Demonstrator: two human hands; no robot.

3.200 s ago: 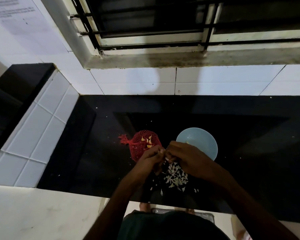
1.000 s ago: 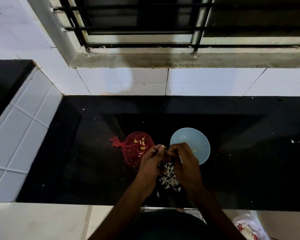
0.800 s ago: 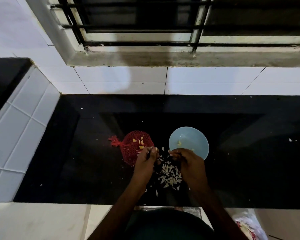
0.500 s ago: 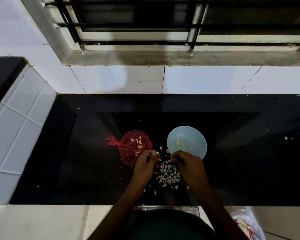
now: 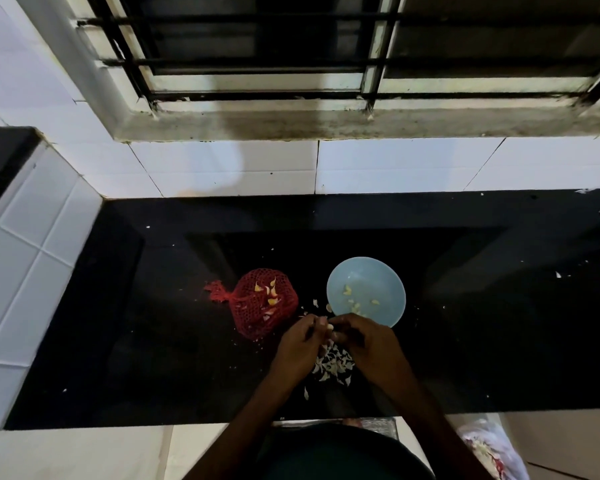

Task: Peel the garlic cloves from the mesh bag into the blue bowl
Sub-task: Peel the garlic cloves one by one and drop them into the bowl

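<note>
Counter (image 5: 153,341): black, glossy; landmark for the rest; scattered with small pale flecks.
Bowl (image 5: 388,271): blue, upright on counter, about mid-depth, right of bag and apart from it; several small yellowish peeled cloves (image 5: 355,304) lying inside.
Bag (image 5: 257,306): red mesh, slumped on counter left of bowl; knotted tail pointing left; pale and yellow garlic pieces showing through the netting.
Skins (image 5: 331,363): white papery heap on counter, nearer the front edge than bowl, under and between the hands; a few stray bits close to bowl's left rim.
Left hand (image 5: 298,348): above counter just in front of bag's right side; fingers curled, tips meeting those of the other hand.
Right hand (image 5: 369,344): above counter just in front of bowl, covering its near rim; fingers curled inward.
Clove (image 5: 330,327): small pale piece pinched between fingertips of both hands, above skins; peeled or not, cannot tell.
Wall (image 5: 395,164): white tiles rising from counter's far edge.
Window (image 5: 326,57): barred, dark, above wall; stained sill.
Plastic bag (image 5: 492,448): crumpled, below counter's front edge, at right.
</note>
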